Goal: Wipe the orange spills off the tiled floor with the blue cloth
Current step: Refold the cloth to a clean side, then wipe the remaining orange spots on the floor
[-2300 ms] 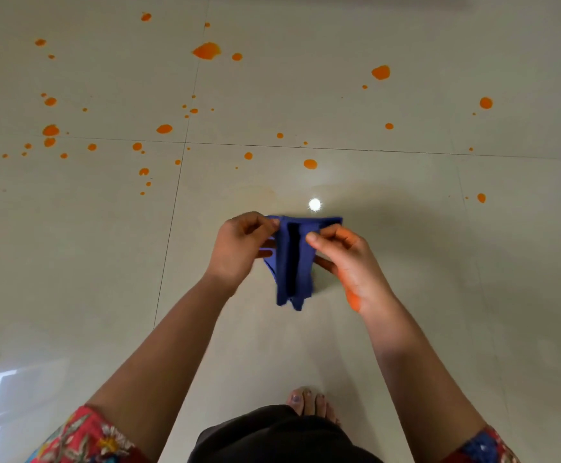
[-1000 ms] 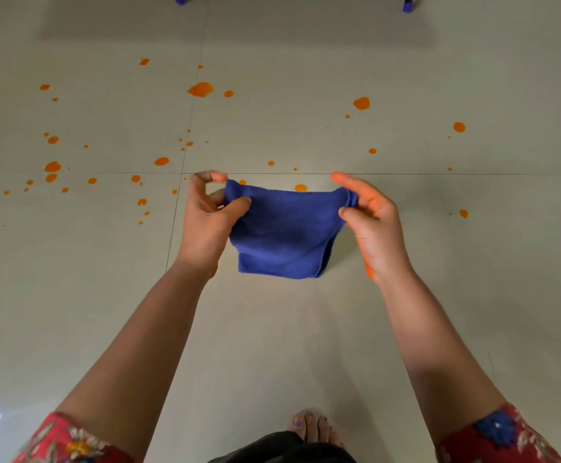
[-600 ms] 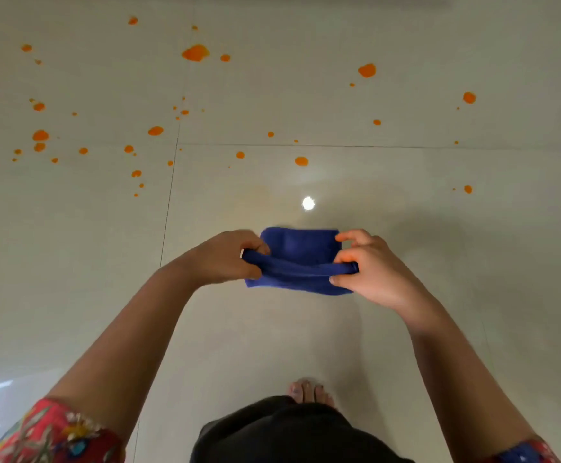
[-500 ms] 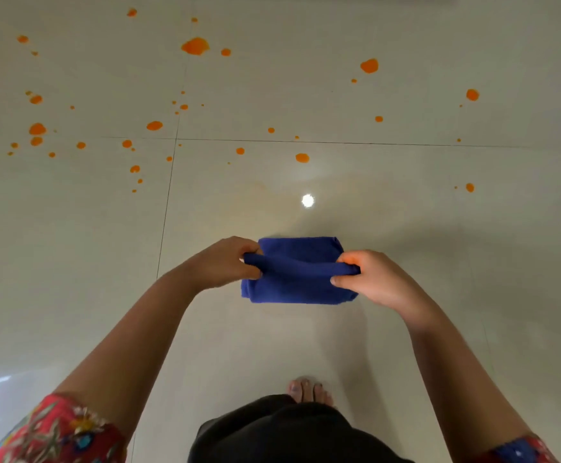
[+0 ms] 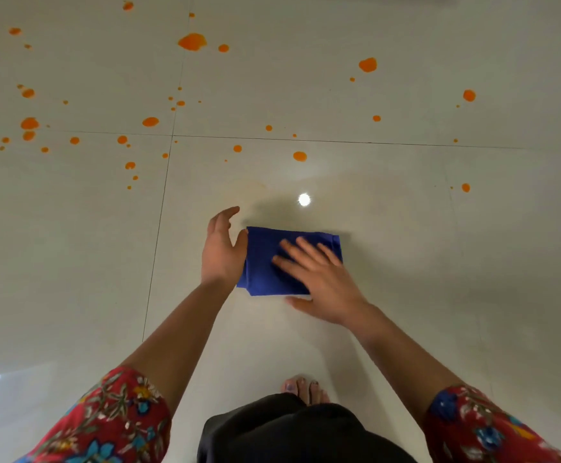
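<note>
Blue cloth [image 5: 265, 262], folded, lies under the right hand [image 5: 319, 279], fingers spread; left hand [image 5: 222, 252] open beside it.

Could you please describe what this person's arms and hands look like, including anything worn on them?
Both forearms are bare, and the left hand and right hand wear no gloves; no rings or bracelets show. Short red sleeves with a floral print in blue, green and white cover the upper arms: left sleeve, right sleeve.
</note>
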`<state>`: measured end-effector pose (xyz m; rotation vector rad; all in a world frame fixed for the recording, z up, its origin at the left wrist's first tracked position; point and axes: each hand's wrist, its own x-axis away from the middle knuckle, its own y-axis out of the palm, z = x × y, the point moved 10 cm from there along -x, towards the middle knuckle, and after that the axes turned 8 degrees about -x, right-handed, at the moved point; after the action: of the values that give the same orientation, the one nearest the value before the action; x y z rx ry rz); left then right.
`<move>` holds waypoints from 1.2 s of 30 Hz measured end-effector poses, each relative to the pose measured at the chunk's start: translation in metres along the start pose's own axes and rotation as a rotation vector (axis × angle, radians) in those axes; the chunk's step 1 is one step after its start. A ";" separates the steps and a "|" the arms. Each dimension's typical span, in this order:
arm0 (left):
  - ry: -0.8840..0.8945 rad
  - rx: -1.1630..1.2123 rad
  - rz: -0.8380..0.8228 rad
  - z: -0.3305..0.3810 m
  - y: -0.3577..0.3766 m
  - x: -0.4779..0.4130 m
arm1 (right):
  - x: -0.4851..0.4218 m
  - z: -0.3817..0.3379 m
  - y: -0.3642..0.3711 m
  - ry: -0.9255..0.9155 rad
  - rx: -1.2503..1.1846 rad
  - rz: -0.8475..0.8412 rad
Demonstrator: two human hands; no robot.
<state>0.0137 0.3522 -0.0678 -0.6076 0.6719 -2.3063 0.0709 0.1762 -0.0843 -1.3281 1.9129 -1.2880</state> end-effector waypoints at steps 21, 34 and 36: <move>0.596 -0.462 -0.407 0.093 0.129 0.010 | 0.123 0.135 -0.152 1.069 0.056 0.469; 0.715 -0.686 -0.557 0.132 0.210 -0.045 | 0.185 0.278 -0.071 1.559 -0.141 0.544; 0.722 -0.708 -0.560 0.139 0.219 -0.057 | 0.153 0.311 -0.092 1.532 -0.181 0.555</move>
<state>0.2313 0.2063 -0.1078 -0.2422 1.9116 -2.7922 0.2940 -0.1023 -0.1222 0.5360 2.9697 -2.0013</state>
